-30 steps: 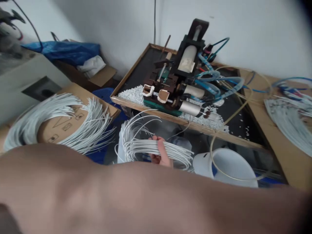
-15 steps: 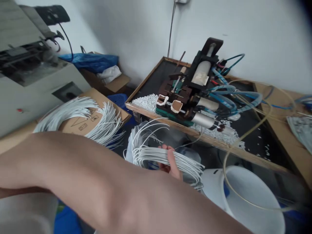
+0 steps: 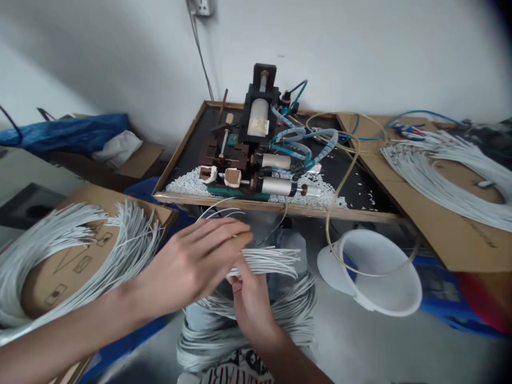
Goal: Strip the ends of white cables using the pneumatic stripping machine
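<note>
My right hand (image 3: 248, 302) comes up from below and grips a bundle of thin white wires (image 3: 269, 261), whose cut ends point right. My left hand (image 3: 195, 260) reaches in from the left and lies flat on top of the same bundle, fingers stretched out. The wires' loops hang down over my lap (image 3: 292, 314). Just beyond the hands stands a small pneumatic machine (image 3: 256, 140) on a black wooden-framed tray (image 3: 181, 198), with white scraps (image 3: 184, 184) heaped at its front.
Cardboard on the left (image 3: 86, 256) carries a big coil of white wires (image 3: 36, 250); another coil (image 3: 436, 176) lies on cardboard at the right. A white plastic bucket (image 3: 376, 277) tilts under the tray. Blue hoses (image 3: 312, 141) and a blue bag (image 3: 60, 133) lie behind.
The view swung right and down. My left arm, which filled the foreground, has drawn back, and its hand now rests on the wire bundle. The right hand has kept hold of the bundle.
</note>
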Available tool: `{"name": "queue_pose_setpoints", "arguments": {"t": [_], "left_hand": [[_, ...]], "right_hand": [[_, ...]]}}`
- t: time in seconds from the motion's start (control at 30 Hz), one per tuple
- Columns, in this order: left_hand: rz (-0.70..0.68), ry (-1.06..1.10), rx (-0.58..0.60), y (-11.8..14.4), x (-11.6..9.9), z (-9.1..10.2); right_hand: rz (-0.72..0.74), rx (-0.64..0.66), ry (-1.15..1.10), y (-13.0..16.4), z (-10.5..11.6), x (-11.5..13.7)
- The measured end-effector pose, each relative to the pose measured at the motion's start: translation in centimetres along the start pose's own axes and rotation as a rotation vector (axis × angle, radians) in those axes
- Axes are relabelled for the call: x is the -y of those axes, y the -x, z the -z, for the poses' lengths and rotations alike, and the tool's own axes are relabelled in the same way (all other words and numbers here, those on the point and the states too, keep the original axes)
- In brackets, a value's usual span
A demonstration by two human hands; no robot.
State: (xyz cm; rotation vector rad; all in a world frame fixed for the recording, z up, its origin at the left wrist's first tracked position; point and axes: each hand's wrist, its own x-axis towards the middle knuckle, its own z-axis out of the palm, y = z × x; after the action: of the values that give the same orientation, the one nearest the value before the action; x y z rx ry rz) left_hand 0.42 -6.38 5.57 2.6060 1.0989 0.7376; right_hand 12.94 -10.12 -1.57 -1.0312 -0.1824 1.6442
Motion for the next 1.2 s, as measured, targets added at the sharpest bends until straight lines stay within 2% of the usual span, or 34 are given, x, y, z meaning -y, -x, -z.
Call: {"name": "queue_pose_setpoints", "arguments": {"t": [0.13, 0.23, 0.3, 0.4, 0.57, 0.67, 0.8, 0.97, 1.07, 1.2], "left_hand": [[0.038, 0.166, 0.174, -0.2, 2.4, -1.9], [0.056, 0.292, 0.243, 0.0, 3.9, -2.8], [0.071, 0.365, 0.218, 0.1, 4.1, -2.8], [0.162, 0.427, 0.132, 0.2, 3.7, -2.7], [0.269, 0.442, 0.098, 0.7, 2.8, -2.4], [0.360, 0.389, -0.022, 1.0, 2.9, -2.0], [0.581, 0.418, -0.273, 0.8, 3.8, -1.8], [0.742, 0.521, -0.580, -0.4, 5.5, -3.6], [0.786, 0.550, -0.664, -1.3, 6.3, -5.0], [0.759, 0.476, -0.722, -2.1, 7.4, -6.3]], "right_hand": [[-0.128, -0.070, -0.088, -0.2, -0.1, 0.2], [-0.128, -0.020, -0.150, -0.5, 0.0, 0.2], [-0.118, 0.038, -0.162, -0.7, 0.0, 0.2], [-0.099, 0.090, -0.140, -0.8, 0.1, 0.1], [-0.100, -0.007, -0.073, -0.7, 0.0, -0.2], [-0.100, 0.001, -0.086, -0.7, 0.0, -0.4], [-0.117, 0.025, -0.023, -0.6, 0.1, -0.3], [-0.121, -0.001, -0.089, -0.9, 0.3, -0.2], [-0.114, -0.005, -0.129, -1.1, 0.4, -0.2], [-0.088, -0.014, -0.144, -1.2, 0.4, 0.1]]}}
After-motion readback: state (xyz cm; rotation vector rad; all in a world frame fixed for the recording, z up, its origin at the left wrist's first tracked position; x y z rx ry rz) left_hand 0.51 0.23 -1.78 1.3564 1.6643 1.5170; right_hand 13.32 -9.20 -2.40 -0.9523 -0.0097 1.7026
